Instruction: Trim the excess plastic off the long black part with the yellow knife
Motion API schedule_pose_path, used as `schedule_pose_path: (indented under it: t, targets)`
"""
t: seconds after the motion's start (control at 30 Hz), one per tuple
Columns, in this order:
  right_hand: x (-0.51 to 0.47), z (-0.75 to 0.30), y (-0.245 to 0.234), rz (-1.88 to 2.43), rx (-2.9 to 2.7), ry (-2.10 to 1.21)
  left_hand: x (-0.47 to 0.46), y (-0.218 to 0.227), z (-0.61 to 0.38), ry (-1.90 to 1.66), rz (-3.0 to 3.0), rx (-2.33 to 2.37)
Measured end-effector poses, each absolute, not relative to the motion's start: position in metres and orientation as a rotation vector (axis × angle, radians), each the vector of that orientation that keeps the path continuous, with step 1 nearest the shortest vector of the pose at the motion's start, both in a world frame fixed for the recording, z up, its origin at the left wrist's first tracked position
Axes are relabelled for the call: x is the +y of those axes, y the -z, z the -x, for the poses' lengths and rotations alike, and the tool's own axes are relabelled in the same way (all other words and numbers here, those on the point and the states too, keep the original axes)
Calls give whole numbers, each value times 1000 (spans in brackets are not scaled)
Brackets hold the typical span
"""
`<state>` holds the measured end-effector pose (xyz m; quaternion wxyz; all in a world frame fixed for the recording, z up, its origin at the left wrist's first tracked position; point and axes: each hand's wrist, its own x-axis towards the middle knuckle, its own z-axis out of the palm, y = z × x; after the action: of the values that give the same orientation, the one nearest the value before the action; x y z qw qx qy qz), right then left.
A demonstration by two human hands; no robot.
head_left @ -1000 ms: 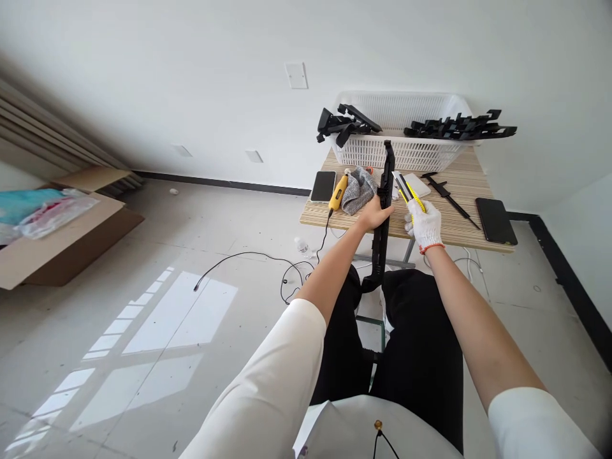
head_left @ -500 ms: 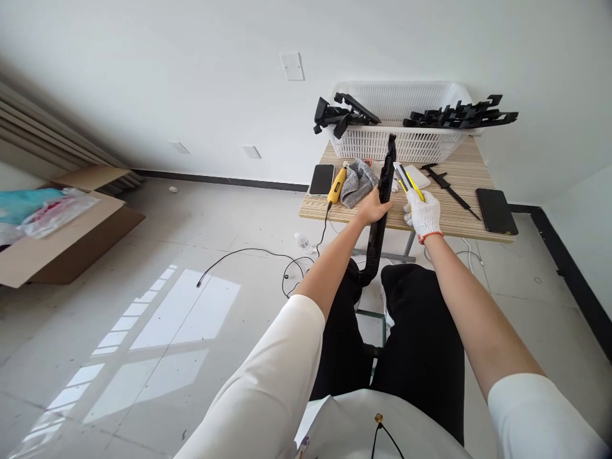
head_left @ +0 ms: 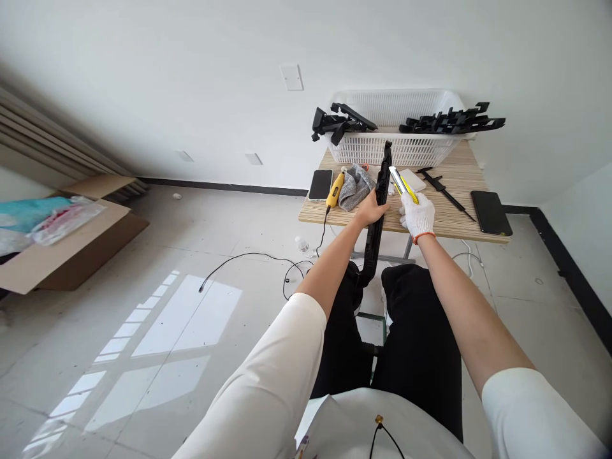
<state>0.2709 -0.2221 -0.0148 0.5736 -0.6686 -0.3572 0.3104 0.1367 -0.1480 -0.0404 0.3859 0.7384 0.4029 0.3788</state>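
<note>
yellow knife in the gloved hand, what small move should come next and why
Probably bring the tip of the yellow knife lightly to the long black part, above the bare left hand. The gloved right hand holds that tip beside the part's upper stretch, while the left hand grips the part lower down; whether they touch is unclear.

The basket (head_left: 418,152) walls off the table (head_left: 447,224) at the back; cloth (head_left: 354,189) crowds the bar (head_left: 375,236), but there's passage between the right hand (head_left: 419,214) and caliper (head_left: 445,190).
</note>
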Motion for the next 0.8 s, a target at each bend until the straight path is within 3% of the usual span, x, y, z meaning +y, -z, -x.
schedule_pose_path:
  t: [0.37,0.8]
  targets:
    - [-220,-271,15,1544,-784,-819,-140,47,-143,-1045,-1825,1008]
    - [-227,-269,9,1581,-826,-709,-143,45,-141,-1029,-1855,997]
